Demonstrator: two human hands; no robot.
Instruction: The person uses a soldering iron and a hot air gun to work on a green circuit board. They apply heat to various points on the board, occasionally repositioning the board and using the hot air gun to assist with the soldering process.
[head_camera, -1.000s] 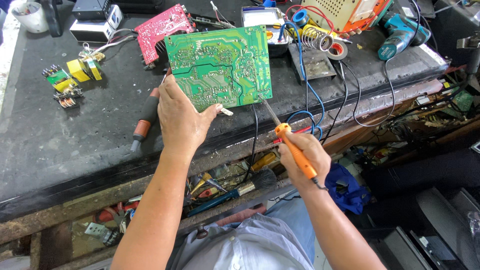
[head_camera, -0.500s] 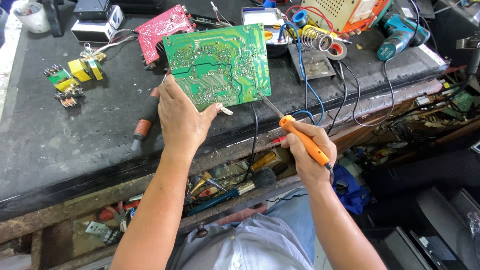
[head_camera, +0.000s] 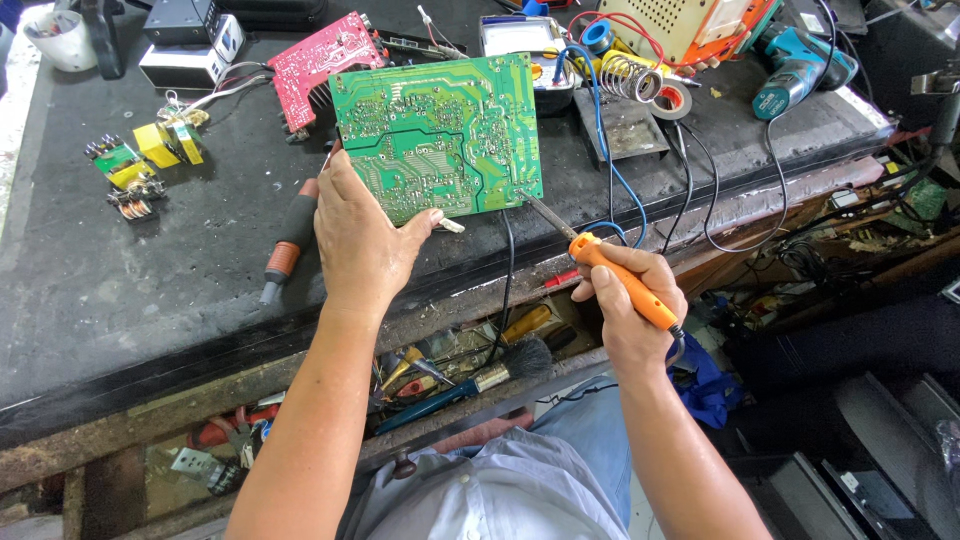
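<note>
Left hand (head_camera: 362, 240) fingers clamp the green circuit board (head_camera: 440, 135) by its lower-left edge, tilted up off the counter (head_camera: 150, 270), solder side showing. Right hand (head_camera: 630, 300) fingers wrap the orange soldering iron (head_camera: 610, 275), tip just beside the board's lower-right corner. Board looks light, stiff, fragile: grip by the edges only.

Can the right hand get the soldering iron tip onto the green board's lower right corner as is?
Probably yes: the right hand holds the soldering iron with its tip at the green board edge, nothing between them.
</note>
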